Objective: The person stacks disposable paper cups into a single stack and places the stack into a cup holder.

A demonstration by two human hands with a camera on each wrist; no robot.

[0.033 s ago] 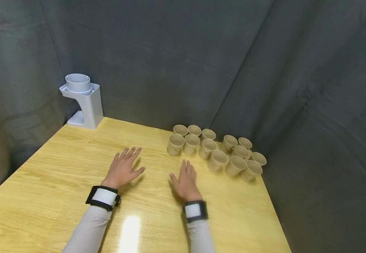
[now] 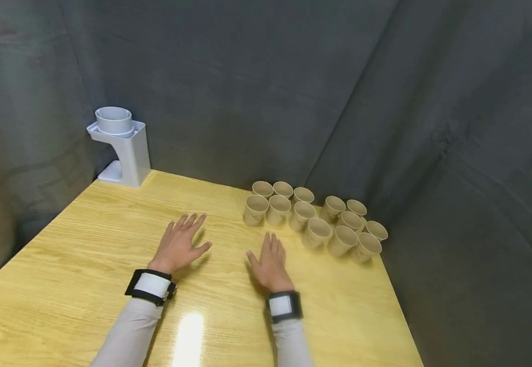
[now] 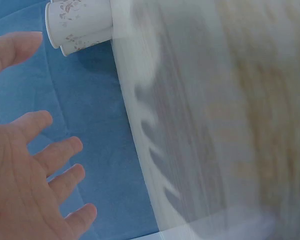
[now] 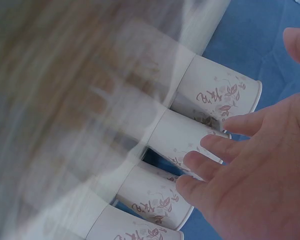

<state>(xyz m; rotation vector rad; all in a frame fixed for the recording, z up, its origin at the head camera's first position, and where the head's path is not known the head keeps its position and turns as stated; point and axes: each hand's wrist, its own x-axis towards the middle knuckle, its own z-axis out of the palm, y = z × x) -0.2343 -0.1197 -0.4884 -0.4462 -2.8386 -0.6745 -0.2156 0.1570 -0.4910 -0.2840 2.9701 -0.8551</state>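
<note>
My left hand (image 2: 179,245) is held with fingers straight and spread over the wooden table (image 2: 109,244), holding nothing. In the left wrist view its palm (image 3: 20,185) shows, with the fingers apart. My right hand (image 2: 271,262) also has straight fingers and grips nothing; its fingertips point toward a group of paper cups. The nearest cups to it are a front-row paper cup (image 2: 277,211) and the cup (image 2: 301,217) beside it. In the right wrist view the right hand (image 4: 260,170) overlaps several upright paper cups (image 4: 217,90) with a printed floral pattern; contact cannot be told.
Several paper cups (image 2: 316,234) stand upright in loose rows at the back right of the table. A white stand (image 2: 132,160) at the back left carries a round white cup-like holder (image 2: 114,122) on top. Dark cloth (image 2: 229,102) hangs behind and beside the table.
</note>
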